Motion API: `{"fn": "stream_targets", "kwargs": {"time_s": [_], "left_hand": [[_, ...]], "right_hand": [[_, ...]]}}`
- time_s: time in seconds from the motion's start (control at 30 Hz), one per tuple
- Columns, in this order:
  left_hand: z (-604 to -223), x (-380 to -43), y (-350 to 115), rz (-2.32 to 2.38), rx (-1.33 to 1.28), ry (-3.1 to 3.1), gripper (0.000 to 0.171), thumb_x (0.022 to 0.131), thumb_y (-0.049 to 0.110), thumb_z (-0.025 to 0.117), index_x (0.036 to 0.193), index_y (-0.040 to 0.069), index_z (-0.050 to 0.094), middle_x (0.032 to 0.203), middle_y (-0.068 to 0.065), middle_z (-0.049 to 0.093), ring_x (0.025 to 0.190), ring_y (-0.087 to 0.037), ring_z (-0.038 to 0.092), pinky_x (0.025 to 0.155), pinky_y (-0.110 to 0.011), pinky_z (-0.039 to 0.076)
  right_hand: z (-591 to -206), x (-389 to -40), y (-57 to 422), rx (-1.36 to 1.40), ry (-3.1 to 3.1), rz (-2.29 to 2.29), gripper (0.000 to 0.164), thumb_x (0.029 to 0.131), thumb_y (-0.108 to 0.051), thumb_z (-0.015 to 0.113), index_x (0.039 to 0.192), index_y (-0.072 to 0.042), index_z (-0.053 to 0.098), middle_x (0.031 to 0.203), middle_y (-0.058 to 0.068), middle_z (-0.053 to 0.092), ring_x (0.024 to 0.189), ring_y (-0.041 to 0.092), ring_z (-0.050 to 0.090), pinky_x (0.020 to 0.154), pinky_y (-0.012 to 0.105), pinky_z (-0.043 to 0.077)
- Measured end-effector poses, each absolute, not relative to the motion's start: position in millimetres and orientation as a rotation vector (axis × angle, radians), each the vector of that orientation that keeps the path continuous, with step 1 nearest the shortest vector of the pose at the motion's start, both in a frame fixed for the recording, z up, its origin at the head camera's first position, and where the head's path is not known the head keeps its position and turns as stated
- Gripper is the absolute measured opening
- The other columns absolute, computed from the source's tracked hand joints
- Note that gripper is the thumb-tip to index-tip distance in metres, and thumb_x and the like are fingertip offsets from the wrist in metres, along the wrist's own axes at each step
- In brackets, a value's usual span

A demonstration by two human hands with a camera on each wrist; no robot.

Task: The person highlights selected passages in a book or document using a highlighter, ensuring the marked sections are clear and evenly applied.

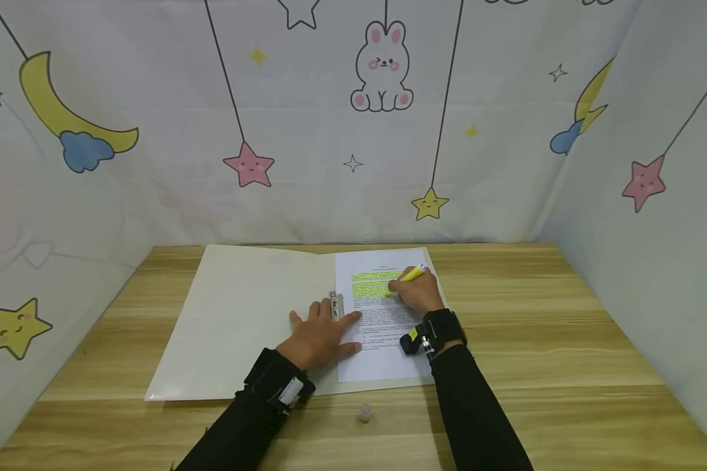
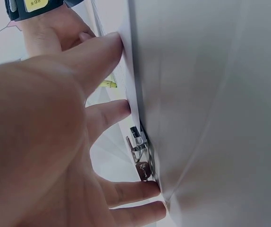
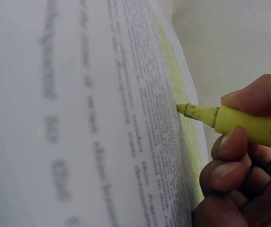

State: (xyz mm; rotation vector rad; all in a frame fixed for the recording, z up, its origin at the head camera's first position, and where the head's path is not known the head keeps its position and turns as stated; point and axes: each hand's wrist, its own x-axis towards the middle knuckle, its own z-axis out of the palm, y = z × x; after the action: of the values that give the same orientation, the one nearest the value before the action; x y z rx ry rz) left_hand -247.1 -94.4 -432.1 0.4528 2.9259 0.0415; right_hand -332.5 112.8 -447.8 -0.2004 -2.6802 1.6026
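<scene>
My right hand (image 1: 419, 293) pinches a yellow highlighter (image 3: 249, 126) between thumb and fingers, its tip right at the printed sheet (image 1: 377, 366). Yellow marking covers the upper lines of text, ending near the tip. With fingers spread, my left hand (image 1: 317, 337) rests across the spine of the open white folder (image 1: 247, 294); its thumb and index finger lie on the sheet's left edge. Beside those fingers, a metal clip (image 2: 139, 144) shows at the folder's spine, partly covered by the hand in the head view.
A small translucent cap (image 1: 364, 413) stands on the wooden table (image 1: 565, 340) in front of the folder. Behind and at both sides hangs a white cloth (image 1: 306, 209) printed with stars, moons and a rabbit. Each wrist wears a black strap with a camera.
</scene>
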Motion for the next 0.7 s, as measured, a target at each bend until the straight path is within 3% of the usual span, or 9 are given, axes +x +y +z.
{"fn": "stream_targets", "kwargs": {"time_s": [0.7], "left_hand": [[-432.2,-247.0,-95.1,0.051,0.456,2.926,0.064,0.091,0.063,0.056,0.148,0.038,0.043,0.151,-0.028,0.035,0.137,-0.045,0.035,0.101,-0.079,0.030]], "right_hand": [[-444.7,-330.6,116.9,-0.201,-2.665,1.597,0.019,0.079,-0.013,0.073,0.070,-0.010,0.057,0.054,-0.002,0.054,0.052,0.016,0.054,0.053,0.029,0.043]]}}
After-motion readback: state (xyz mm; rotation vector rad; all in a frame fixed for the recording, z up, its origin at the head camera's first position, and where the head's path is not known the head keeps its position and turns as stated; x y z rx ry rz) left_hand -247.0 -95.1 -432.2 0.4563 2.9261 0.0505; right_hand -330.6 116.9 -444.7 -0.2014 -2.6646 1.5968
